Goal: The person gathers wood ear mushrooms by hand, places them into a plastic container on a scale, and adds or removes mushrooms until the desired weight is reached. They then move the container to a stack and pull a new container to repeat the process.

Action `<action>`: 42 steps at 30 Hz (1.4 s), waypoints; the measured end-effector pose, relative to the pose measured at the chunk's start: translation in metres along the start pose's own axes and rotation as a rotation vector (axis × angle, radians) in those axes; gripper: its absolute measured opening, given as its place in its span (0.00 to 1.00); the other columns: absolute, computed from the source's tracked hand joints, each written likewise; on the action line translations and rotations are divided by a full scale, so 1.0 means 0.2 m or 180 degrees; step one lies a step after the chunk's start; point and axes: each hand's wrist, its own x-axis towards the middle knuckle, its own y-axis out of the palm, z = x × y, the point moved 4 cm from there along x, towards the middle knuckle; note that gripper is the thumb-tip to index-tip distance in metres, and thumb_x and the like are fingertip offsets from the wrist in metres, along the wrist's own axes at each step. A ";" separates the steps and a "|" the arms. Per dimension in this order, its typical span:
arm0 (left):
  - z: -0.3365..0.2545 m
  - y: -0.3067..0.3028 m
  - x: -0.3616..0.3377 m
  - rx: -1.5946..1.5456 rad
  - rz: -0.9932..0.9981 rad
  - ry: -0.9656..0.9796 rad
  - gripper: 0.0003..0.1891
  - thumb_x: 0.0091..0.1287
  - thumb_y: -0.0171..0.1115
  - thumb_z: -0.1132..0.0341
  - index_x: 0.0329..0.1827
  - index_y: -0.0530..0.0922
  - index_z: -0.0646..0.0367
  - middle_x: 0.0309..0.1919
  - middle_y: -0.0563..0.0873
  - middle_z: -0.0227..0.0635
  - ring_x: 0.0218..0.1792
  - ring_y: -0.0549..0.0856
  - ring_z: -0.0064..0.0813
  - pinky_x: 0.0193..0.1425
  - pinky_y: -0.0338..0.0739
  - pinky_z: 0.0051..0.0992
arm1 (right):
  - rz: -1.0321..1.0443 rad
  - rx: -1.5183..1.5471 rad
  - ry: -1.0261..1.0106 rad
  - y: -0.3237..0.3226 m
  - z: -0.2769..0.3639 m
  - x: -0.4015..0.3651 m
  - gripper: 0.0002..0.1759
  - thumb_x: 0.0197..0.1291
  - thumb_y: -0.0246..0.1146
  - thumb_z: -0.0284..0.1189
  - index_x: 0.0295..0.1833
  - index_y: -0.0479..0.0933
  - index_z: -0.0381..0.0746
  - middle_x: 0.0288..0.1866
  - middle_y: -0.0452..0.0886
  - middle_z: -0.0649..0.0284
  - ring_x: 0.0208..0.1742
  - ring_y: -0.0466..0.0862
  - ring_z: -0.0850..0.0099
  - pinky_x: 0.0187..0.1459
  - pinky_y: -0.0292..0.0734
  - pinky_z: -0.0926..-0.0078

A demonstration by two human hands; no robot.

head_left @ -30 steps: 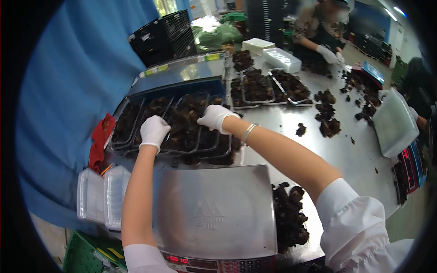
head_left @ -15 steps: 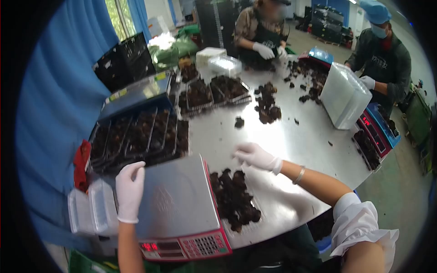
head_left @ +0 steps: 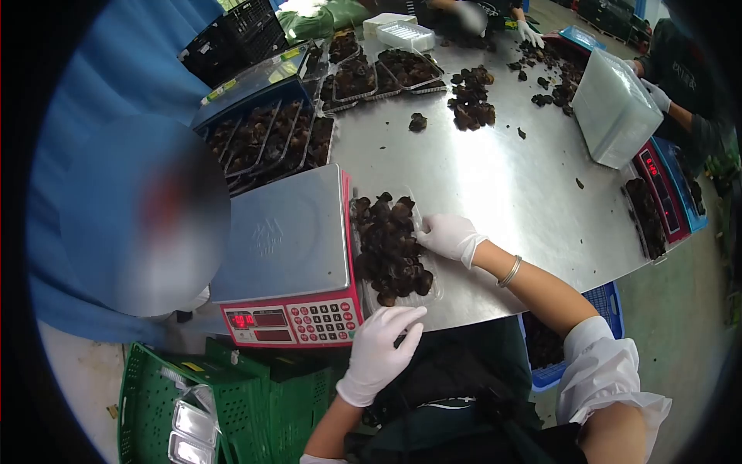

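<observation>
A clear plastic tray (head_left: 438,288) heaped with dark brown, wood-ear-like mushrooms (head_left: 392,247) lies on the metal table, just right of a red scale (head_left: 284,232). My right hand (head_left: 452,236), in a white glove, has its fingers curled at the tray's right rim; the fingertips are partly hidden. My left hand (head_left: 380,352), gloved too, is at the tray's near end with thumb and fingers apart and nothing in it. Nothing rests on the scale's flat grey plate except a tiny dark speck.
Filled mushroom trays (head_left: 355,77) stand at the back left, with loose mushrooms (head_left: 473,97) beyond. Stacked clear trays (head_left: 614,108) and a second scale (head_left: 665,189) are on the right. Green crates (head_left: 178,394) and a blue basket (head_left: 614,305) sit below. Co-workers' gloved hands show across the table.
My left hand has moved from the scale's left side to the tray's near end. My right hand has come down to the tray's right rim. The view has tilted downward.
</observation>
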 end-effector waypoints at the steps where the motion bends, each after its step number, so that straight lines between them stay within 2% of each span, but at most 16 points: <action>1: 0.03 0.04 -0.03 0.0035 -0.0121 -0.0252 0.11 0.65 0.65 0.73 0.49 0.84 0.60 0.43 0.86 0.41 0.40 0.86 0.39 0.46 0.81 0.35 | -0.0117 -0.0005 -0.0103 0.03 -0.04 0.01 0.23 0.66 0.58 0.46 0.47 0.81 0.34 0.39 0.87 0.49 0.44 0.87 0.52 0.51 0.81 0.58; 2: 0.02 0.08 -0.04 0.0049 -0.0116 -0.0248 0.11 0.65 0.65 0.73 0.49 0.84 0.60 0.43 0.86 0.41 0.40 0.86 0.39 0.46 0.81 0.35 | -0.0241 -0.0020 -0.0205 0.04 -0.07 0.01 0.22 0.66 0.58 0.43 0.46 0.80 0.33 0.35 0.87 0.49 0.39 0.89 0.55 0.46 0.82 0.59; 3: 0.05 0.10 -0.06 0.0024 -0.0332 -0.0674 0.12 0.66 0.64 0.73 0.52 0.81 0.61 0.45 0.83 0.42 0.39 0.86 0.38 0.44 0.81 0.35 | -0.0254 -0.0007 -0.0206 -0.01 -0.07 -0.05 0.22 0.66 0.58 0.43 0.46 0.80 0.33 0.35 0.87 0.49 0.39 0.89 0.55 0.46 0.82 0.59; 4: 0.08 0.10 -0.07 0.0006 -0.0547 -0.1084 0.13 0.68 0.63 0.73 0.54 0.79 0.62 0.47 0.81 0.43 0.37 0.85 0.36 0.42 0.81 0.34 | 0.0063 0.0578 0.0097 -0.04 -0.09 -0.14 0.20 0.67 0.58 0.41 0.45 0.80 0.32 0.31 0.86 0.51 0.33 0.88 0.60 0.39 0.83 0.63; 5: 0.12 0.14 -0.09 -0.0005 -0.0443 -0.1171 0.17 0.70 0.60 0.74 0.60 0.72 0.64 0.51 0.76 0.45 0.36 0.85 0.33 0.43 0.80 0.34 | 0.0386 0.1154 0.0394 -0.06 -0.11 -0.22 0.18 0.68 0.59 0.38 0.44 0.79 0.31 0.27 0.84 0.53 0.27 0.88 0.64 0.32 0.83 0.67; 8: 0.12 0.20 -0.10 0.0519 -0.0619 -0.1055 0.21 0.71 0.60 0.71 0.64 0.68 0.66 0.53 0.75 0.46 0.35 0.82 0.40 0.46 0.79 0.37 | 0.0460 0.1937 0.0612 -0.08 -0.23 -0.38 0.14 0.69 0.59 0.35 0.41 0.77 0.32 0.21 0.81 0.59 0.19 0.83 0.73 0.22 0.79 0.76; 12: 0.09 0.24 -0.07 0.0047 -0.0680 -0.1340 0.21 0.71 0.61 0.68 0.63 0.70 0.65 0.47 0.76 0.46 0.36 0.82 0.44 0.47 0.79 0.40 | 0.0259 0.2263 0.0753 -0.05 -0.35 -0.53 0.14 0.71 0.57 0.35 0.37 0.74 0.35 0.21 0.80 0.62 0.20 0.83 0.74 0.22 0.79 0.78; 14: 0.13 0.26 -0.07 0.0069 -0.0414 -0.1401 0.15 0.70 0.61 0.70 0.57 0.74 0.65 0.36 0.80 0.44 0.35 0.84 0.45 0.43 0.79 0.41 | 0.0118 0.2745 0.0803 -0.03 -0.38 -0.57 0.14 0.71 0.58 0.34 0.35 0.72 0.35 0.21 0.80 0.62 0.20 0.83 0.75 0.23 0.79 0.78; 16: 0.24 0.33 -0.10 -0.0304 -0.0105 -0.1447 0.10 0.68 0.63 0.71 0.48 0.77 0.65 0.24 0.82 0.40 0.28 0.86 0.40 0.34 0.80 0.36 | 0.0106 0.2594 0.0610 -0.05 -0.34 -0.62 0.13 0.71 0.59 0.33 0.35 0.71 0.36 0.22 0.80 0.63 0.20 0.82 0.76 0.23 0.79 0.78; 18: 0.22 0.31 -0.10 -0.1226 -0.0150 -0.1947 0.08 0.65 0.66 0.72 0.44 0.78 0.64 0.21 0.83 0.40 0.20 0.85 0.35 0.25 0.77 0.30 | 0.0150 0.2648 0.0518 -0.04 -0.37 -0.64 0.13 0.72 0.59 0.32 0.35 0.71 0.36 0.23 0.80 0.64 0.20 0.82 0.77 0.23 0.79 0.78; 22: 0.09 0.20 -0.09 -0.1386 -0.0350 -0.1914 0.07 0.64 0.68 0.70 0.41 0.80 0.60 0.23 0.83 0.39 0.19 0.85 0.32 0.24 0.77 0.27 | 0.0159 0.2656 0.0404 -0.13 -0.29 -0.69 0.13 0.73 0.58 0.33 0.36 0.70 0.37 0.23 0.80 0.65 0.20 0.81 0.78 0.24 0.79 0.80; 24: 0.00 0.13 -0.08 -0.1463 -0.0138 -0.1752 0.05 0.71 0.63 0.72 0.46 0.79 0.60 0.30 0.82 0.30 0.28 0.83 0.18 0.32 0.77 0.22 | 0.0278 0.2759 0.0260 -0.21 -0.20 -0.70 0.13 0.73 0.58 0.34 0.37 0.70 0.37 0.23 0.79 0.66 0.20 0.80 0.78 0.24 0.79 0.80; 25: 0.00 0.11 -0.08 -0.1433 -0.0361 -0.1512 0.05 0.72 0.63 0.73 0.47 0.79 0.58 0.29 0.82 0.30 0.22 0.80 0.19 0.26 0.74 0.18 | 0.0309 0.2638 0.0191 -0.26 -0.14 -0.69 0.14 0.74 0.58 0.35 0.36 0.69 0.39 0.24 0.78 0.67 0.20 0.80 0.79 0.23 0.77 0.80; 30: -0.07 -0.18 -0.07 -0.1515 -0.1094 -0.1604 0.02 0.73 0.61 0.74 0.45 0.77 0.59 0.27 0.81 0.29 0.23 0.80 0.16 0.27 0.74 0.17 | 0.0491 0.2843 -0.0339 -0.32 0.10 -0.53 0.17 0.75 0.58 0.38 0.34 0.64 0.42 0.24 0.77 0.68 0.20 0.79 0.81 0.20 0.73 0.83; 39: 0.19 -0.60 -0.23 -0.0864 -0.2002 -0.1559 0.02 0.74 0.63 0.70 0.43 0.78 0.57 0.28 0.79 0.22 0.24 0.74 0.10 0.26 0.69 0.14 | 0.0870 0.2789 -0.0793 -0.06 0.61 -0.09 0.14 0.74 0.57 0.39 0.38 0.66 0.42 0.27 0.77 0.69 0.21 0.77 0.81 0.22 0.73 0.80; 42: 0.35 -0.70 -0.26 -0.0300 -0.2183 -0.1376 0.08 0.78 0.59 0.64 0.50 0.79 0.59 0.29 0.80 0.26 0.24 0.75 0.12 0.26 0.68 0.13 | 0.0904 0.2930 -0.0940 0.01 0.68 0.00 0.13 0.74 0.57 0.39 0.48 0.72 0.40 0.30 0.78 0.68 0.23 0.75 0.81 0.24 0.71 0.80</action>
